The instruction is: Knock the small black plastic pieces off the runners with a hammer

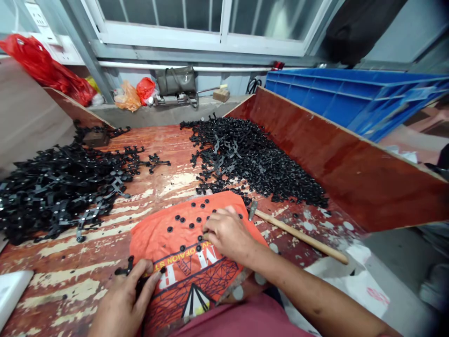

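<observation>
An orange printed cloth lies in front of me on the worn red tabletop, with several small round black caps scattered over it. At its left edge, my left hand is closed around a black jointed bracket whose arms stick out past the fingers. My right hand rests over the cloth with fingers curled together beside a black cap; whether a cap is in its fingertips is hidden. A hammer with a wooden handle lies just right of the cloth.
A heap of black brackets is on the left. Another large pile of black parts lies along the red wooden side board. Beyond that board stands a blue crate. A white object sits at the lower left.
</observation>
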A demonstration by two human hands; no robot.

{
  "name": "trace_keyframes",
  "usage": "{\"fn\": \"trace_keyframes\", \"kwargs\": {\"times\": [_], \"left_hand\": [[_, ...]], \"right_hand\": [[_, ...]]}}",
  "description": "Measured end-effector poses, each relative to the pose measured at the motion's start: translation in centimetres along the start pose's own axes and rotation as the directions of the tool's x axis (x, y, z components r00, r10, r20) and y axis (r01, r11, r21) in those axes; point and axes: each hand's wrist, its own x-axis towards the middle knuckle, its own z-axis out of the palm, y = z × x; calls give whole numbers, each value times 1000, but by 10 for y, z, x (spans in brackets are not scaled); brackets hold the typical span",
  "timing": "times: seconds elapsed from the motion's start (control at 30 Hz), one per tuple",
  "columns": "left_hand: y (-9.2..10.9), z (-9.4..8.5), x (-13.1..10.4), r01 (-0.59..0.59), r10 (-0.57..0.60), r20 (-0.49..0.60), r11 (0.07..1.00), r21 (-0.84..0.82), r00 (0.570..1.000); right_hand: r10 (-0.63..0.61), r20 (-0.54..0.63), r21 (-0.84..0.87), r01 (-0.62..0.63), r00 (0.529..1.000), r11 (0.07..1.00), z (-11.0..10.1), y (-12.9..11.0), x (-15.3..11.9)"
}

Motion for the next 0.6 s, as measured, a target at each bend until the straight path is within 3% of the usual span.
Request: {"fn": "trace_keyframes", "kwargs": {"times": [0.17, 0.33, 0.5, 0.6], "left_hand": [[4, -2, 1, 0, 0, 38, 1000, 6, 999], [4, -2, 0, 4, -5, 58, 1000, 19, 998], [3, 1, 0, 25, -23, 40, 998, -49, 999], [5, -4, 0, 56, -45, 47, 962, -266, 998]], "right_hand": [[16, -50, -87, -21, 999, 996, -11, 18, 29], [-13, 11, -164, 15, 1000, 986, -7, 26, 53], [-43, 25, -163, 47, 999, 986, -13, 10, 52], [-101, 37, -121, 105, 994, 987, -4, -8, 58]]}}
